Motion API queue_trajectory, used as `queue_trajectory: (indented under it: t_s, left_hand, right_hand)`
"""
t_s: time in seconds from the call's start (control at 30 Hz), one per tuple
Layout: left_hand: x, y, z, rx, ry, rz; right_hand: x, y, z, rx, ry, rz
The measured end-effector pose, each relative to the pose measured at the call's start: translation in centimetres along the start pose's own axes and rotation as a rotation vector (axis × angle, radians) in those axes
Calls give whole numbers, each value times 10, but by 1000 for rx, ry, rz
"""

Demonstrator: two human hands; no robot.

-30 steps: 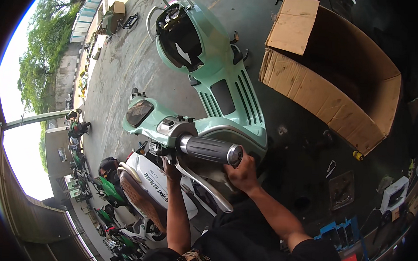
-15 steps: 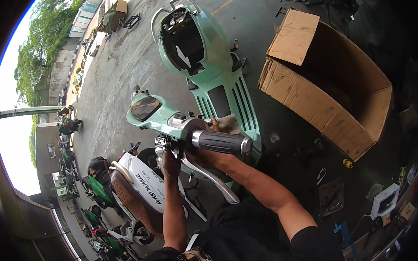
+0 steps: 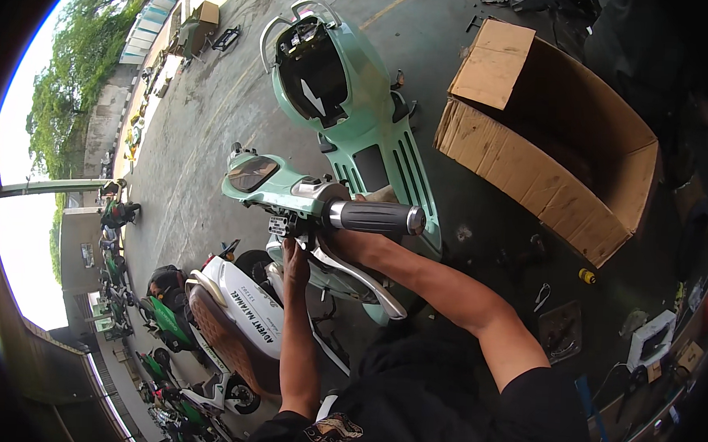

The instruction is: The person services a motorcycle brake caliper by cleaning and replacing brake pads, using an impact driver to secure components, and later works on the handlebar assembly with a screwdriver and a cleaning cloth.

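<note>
A mint-green scooter [image 3: 376, 80] stands before me, its handlebar with a black rubber grip [image 3: 374, 217] pointing right. A silver brake lever [image 3: 359, 280] curves below that grip. My left hand [image 3: 295, 259] is raised under the small black-and-silver brake reservoir [image 3: 278, 225], fingers closed there; what they pinch is hidden. My right hand [image 3: 343, 243] reaches behind the grip, between it and the lever. Only a fingertip shows past the bar, beside a greyish-tan rag [image 3: 384, 193] that seems held in it. Most of the right fingers are hidden.
An open cardboard box [image 3: 537, 182] stands on the floor to the right. A white scooter [image 3: 240, 303] with a brown seat is close on my left. A yellow roll-like object [image 3: 587, 276], a tray [image 3: 560, 331] and a white frame [image 3: 650, 340] lie at lower right.
The handlebar, grip and lever have swung slightly upward in the picture, with both hands following. The rag moved up with the right hand, and less of its fingers shows.
</note>
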State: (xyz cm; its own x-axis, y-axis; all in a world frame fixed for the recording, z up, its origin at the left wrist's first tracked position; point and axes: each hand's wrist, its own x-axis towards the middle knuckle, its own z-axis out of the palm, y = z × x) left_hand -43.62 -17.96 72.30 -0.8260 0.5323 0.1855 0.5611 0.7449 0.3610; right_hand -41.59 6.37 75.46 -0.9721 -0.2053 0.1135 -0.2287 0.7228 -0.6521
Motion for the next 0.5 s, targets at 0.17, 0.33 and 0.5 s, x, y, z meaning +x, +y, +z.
queue_trajectory:
  t_s: [0.17,0.33,0.5]
  left_hand:
    - [16,24,2,-147,51,-71]
    - [38,69,19,-296,42,-325]
    - [44,77,12,-279,96,-178]
  right_hand:
    - [-25,-7,-11,130,503,-115]
    - [-12,7,33,507,459,346]
    - [6,-18,89,1462,770,173]
